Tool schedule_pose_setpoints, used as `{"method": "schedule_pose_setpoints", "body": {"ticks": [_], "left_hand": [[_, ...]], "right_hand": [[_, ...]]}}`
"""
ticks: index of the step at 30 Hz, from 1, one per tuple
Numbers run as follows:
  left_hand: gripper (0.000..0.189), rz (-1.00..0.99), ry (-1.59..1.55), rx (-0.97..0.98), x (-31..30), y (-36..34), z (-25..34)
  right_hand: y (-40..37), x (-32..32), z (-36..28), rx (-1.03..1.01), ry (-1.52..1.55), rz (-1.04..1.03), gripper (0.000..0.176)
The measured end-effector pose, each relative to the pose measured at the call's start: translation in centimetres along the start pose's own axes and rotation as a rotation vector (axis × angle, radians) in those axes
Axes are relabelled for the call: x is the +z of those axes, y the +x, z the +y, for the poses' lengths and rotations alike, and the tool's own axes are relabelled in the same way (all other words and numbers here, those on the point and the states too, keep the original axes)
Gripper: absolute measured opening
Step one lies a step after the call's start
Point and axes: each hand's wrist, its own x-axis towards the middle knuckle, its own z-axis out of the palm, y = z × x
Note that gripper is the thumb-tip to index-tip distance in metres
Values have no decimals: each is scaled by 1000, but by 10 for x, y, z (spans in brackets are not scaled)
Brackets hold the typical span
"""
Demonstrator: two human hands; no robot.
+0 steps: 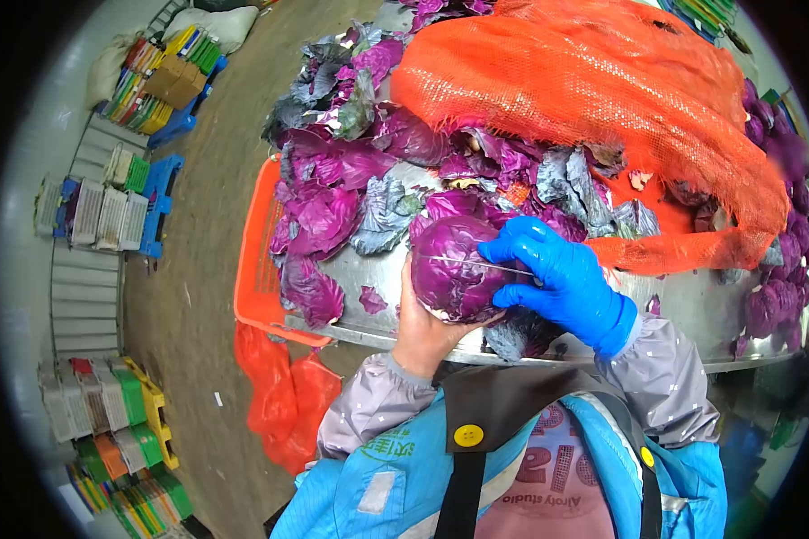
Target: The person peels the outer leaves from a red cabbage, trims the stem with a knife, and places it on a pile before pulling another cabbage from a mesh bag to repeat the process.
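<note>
The left hand (422,331) cups the red cabbage (454,278) from below at the desk (692,305) edge. The gloved right hand (562,283) is closed on a thin blade (476,263). It seems safer to cut away from the palm.

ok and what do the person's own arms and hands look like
The right hand wears a bright blue rubber glove; the left hand is ungloved. Both arms are in grey-lilac fabric sleeves flecked with small white specks, gathered at elastic cuffs, over a light blue jacket.
</note>
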Motion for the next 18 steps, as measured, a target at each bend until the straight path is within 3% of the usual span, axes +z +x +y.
{"method": "schedule_pose_setpoints", "body": {"ticks": [3,5,7,9,10,11,13,14,15,17,18], "left_hand": [[63,215,-748,-457,-11,10,-1],[58,168,-751,-438,-9,11,-1],[54,123,-754,-417,-8,10,-5],[63,181,-803,-424,-12,7,-15],[62,52,-792,-440,-15,3,-17],[62,51,-792,-441,-12,1,-17],[54,116,-742,-392,0,-3,-23],[45,-235,-493,66,3,-8,-34],[45,-236,-492,64,6,-9,-37],[46,-308,-796,-125,9,-9,-39],[57,-168,-1035,-403,11,-6,-30]], "right_hand": [[-2,2,9,-10,-26,-72,50],[-6,8,13,-72,-99,23,37],[-14,7,11,-121,-178,-16,34],[-24,4,4,-168,-252,-49,30],[-29,-1,-3,-173,-363,-153,29],[-35,-4,-7,-176,-475,-257,28],[-47,-8,-11,-207,-498,-226,26],[-50,-16,-17,-222,-477,-243,26],[-54,-22,-20,-237,-455,-259,26],[-64,-31,-22,-234,-484,-275,26],[-67,-38,-26,-220,-503,-321,24]]}}
